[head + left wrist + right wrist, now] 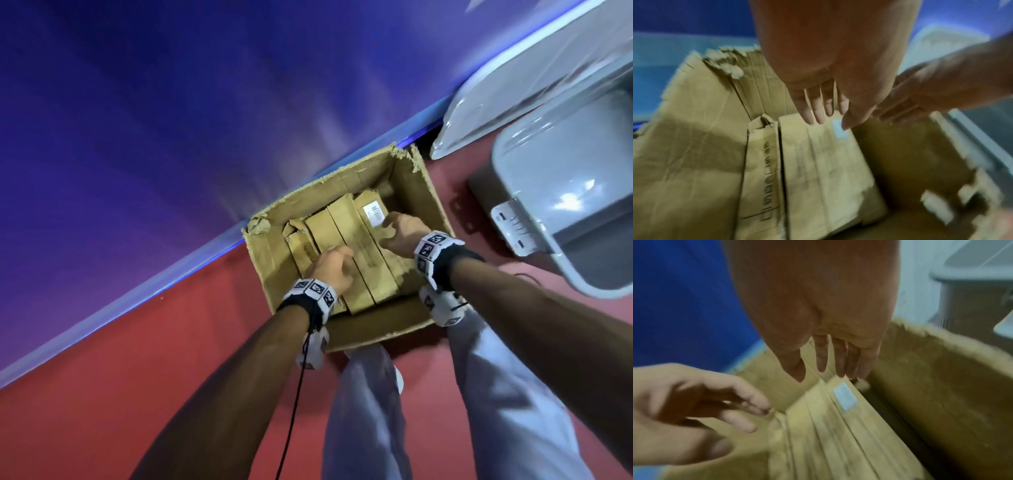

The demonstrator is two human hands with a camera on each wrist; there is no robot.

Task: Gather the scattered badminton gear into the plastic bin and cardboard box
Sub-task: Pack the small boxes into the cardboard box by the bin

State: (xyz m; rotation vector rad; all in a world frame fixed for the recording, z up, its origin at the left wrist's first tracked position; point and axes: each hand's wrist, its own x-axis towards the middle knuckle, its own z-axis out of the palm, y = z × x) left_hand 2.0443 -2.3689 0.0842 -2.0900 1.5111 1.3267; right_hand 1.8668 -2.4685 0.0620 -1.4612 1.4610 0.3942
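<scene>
An open cardboard box (421,198) with torn rims sits on the red floor, holding several long brown cartons (346,233) packed side by side; one carries a white label (374,211). Both hands hover inside the box just above the cartons. My left hand (334,265) is over the near-left cartons with fingers relaxed and holding nothing; its fingers (818,105) point down at a carton (828,162). My right hand (402,231) hangs by the labelled carton (844,396) with loose fingers (840,360), gripping nothing. The grey plastic bin (534,240) stands to the right.
A grey bin lid (496,96) leans against the blue wall (171,102) behind the bin. A pale skirting strip (137,291) runs along the floor edge. My legs in light trousers (376,411) stand right before the box. A black cable (298,394) hangs from the left wrist.
</scene>
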